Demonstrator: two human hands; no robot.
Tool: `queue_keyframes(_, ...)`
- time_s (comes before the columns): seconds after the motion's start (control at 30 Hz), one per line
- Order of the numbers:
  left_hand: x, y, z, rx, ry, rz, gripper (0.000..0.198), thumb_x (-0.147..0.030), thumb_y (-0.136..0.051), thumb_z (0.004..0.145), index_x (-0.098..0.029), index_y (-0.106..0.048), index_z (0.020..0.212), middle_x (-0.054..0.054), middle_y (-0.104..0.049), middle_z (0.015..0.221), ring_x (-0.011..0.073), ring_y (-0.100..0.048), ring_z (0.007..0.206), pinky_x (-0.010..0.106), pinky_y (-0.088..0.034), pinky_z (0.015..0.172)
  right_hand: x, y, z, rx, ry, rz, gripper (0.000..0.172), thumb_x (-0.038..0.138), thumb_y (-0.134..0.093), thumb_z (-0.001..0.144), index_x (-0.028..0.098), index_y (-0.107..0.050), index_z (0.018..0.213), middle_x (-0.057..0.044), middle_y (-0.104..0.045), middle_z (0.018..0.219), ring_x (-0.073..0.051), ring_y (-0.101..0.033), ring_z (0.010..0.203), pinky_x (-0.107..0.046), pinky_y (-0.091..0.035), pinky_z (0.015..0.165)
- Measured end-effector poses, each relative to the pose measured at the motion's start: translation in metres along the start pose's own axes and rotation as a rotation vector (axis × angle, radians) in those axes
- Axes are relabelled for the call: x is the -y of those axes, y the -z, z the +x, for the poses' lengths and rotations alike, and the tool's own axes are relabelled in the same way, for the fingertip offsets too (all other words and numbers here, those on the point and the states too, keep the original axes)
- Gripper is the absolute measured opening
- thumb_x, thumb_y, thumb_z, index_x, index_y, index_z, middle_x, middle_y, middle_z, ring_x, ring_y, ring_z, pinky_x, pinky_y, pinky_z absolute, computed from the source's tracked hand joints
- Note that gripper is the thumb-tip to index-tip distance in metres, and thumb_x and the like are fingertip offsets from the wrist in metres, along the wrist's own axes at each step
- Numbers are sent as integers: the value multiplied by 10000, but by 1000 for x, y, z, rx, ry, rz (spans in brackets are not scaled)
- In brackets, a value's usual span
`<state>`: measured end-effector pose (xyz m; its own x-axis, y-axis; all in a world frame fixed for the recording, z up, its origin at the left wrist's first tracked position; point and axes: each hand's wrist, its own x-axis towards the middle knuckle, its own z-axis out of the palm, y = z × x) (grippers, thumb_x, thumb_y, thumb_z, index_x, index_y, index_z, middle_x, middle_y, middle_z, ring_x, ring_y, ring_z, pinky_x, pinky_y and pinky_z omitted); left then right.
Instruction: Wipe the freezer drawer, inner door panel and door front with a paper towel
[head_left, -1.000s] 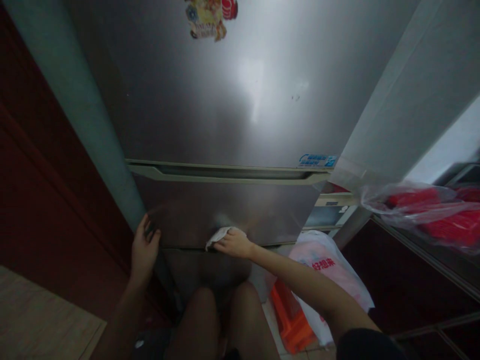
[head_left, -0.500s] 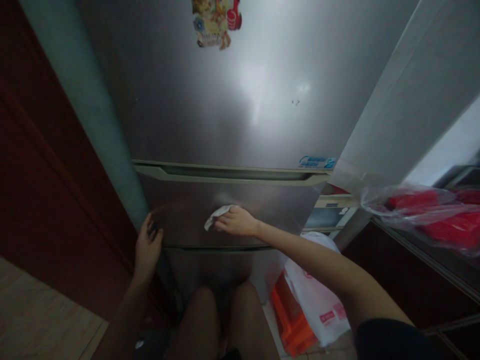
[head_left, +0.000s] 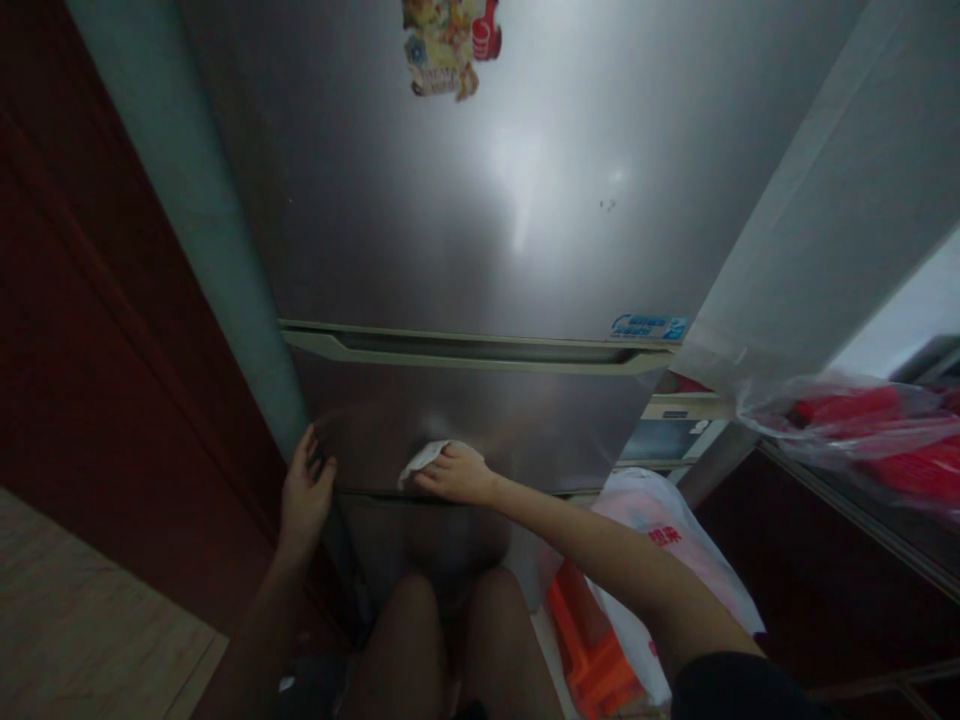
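Note:
A white cloth (head_left: 425,458) is pressed against the middle door (head_left: 555,420) of a silver refrigerator, near that door's lower edge. My right hand (head_left: 459,474) is closed on the cloth, its fingers partly over it. At the left edge of the refrigerator is my left hand (head_left: 308,492), fingers apart and holding nothing, its fingertips by the door's side. The upper door (head_left: 450,200) bears a colourful magnet (head_left: 441,55) and a blue sticker (head_left: 649,327). All doors are closed.
Right of the refrigerator, a white plastic bag (head_left: 697,560) lies against an orange crate (head_left: 589,645). Red items in clear plastic (head_left: 892,430) hang further right. A dark red door (head_left: 97,350) stands at the left. My knees are close to the lowest door.
My right hand and the cloth have moved down and slightly left on the middle door. The view has shifted a little. My left hand keeps its place by the refrigerator's edge.

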<state>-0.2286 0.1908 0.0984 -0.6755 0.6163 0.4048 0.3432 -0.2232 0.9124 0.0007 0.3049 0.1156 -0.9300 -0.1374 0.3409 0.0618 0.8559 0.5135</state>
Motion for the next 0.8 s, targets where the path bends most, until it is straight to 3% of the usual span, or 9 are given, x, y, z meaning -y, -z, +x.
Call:
queue_keyframes(0.13,5,2,3,26,-64,71,630,-255,-571,816,-251,-380,1415,103,-397,1481,255,-399,1342,463,-320,1118,24,-21,-16,53,59,58,184,174,-398,971,189,-568,1040,-38,-683,985,-130,-605,929,-285,-416,752)
queue_keyframes(0.27,-14,1,-8,-18,-164,238,603,-246,-551,821,-202,-392,1402,124,-424,1445,274,-390,1340,481,-289,1137,25,-19,-19,77,51,65,170,152,-405,962,166,-560,1027,-62,-673,974,-141,-603,947,-304,-437,791)
queue_keyframes(0.37,-36,-7,-42,-120,-329,348,475,-237,-491,857,-192,-463,1329,127,-466,1371,283,-404,1311,495,-295,1130,23,-16,-18,71,17,61,171,168,-418,958,156,-570,1036,-76,-669,1007,-153,-592,1007,-350,-428,926)
queue_keyframes(0.43,-43,-18,-77,-117,-399,322,341,-222,-436,887,-220,-547,1209,111,-558,1223,273,-498,1210,488,-384,1064,23,-13,-18,43,-5,57,168,189,-441,952,156,-586,1031,-77,-664,1051,-162,-579,1051,-367,-408,989)
queue_keyframes(0.53,-32,-43,-127,223,-395,228,261,-191,-411,879,-281,-618,1010,71,-666,955,239,-642,941,418,-538,836,23,-5,-19,5,0,50,153,190,-468,940,156,-605,998,-74,-664,1062,-169,-580,1052,-358,-432,971)
queue_keyframes(0.6,-17,-62,-147,341,-314,221,281,-174,-419,859,-275,-616,1032,75,-676,990,233,-650,942,411,-544,826,21,1,-21,-25,6,33,150,181,-470,937,152,-608,988,-75,-663,1064,-175,-579,1056,-352,-447,949)
queue_keyframes(0.67,-2,-79,-151,299,-262,240,307,-146,-421,826,-234,-592,1066,108,-653,1060,246,-623,1022,439,-520,885,20,6,-23,-43,-9,5,160,173,-460,939,149,-609,994,-80,-661,1077,-183,-573,1080,-353,-452,942)
queue_keyframes(0.8,12,-99,-133,182,-238,219,314,-136,-458,784,-207,-547,1076,128,-600,1107,258,-556,1121,481,-446,981,18,9,-27,-40,-54,-26,198,180,-434,952,146,-615,1025,-84,-667,1101,-187,-566,1109,-352,-461,934)
